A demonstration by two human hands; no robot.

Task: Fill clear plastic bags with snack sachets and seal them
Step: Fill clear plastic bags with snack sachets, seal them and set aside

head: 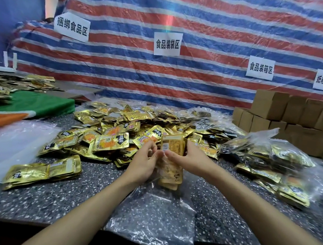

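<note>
A clear plastic bag (pixel 151 212) lies on the speckled counter in front of me, its mouth raised between my hands. My left hand (pixel 143 164) pinches the bag's mouth edge on the left. My right hand (pixel 190 158) grips a stack of gold snack sachets (pixel 172 149), whose lower half sits inside the bag mouth. A big loose heap of gold sachets (pixel 118 131) covers the counter just beyond my hands. A small flat stack of sachets (pixel 42 172) lies apart at the left.
Filled clear bags of sachets (pixel 268 159) lie at the right. Empty clear bags (pixel 12 143) are spread at the left. Brown cardboard boxes (pixel 289 118) stand at the back right. A green cloth (pixel 37 103) and more sachets lie back left. A striped tarp hangs behind.
</note>
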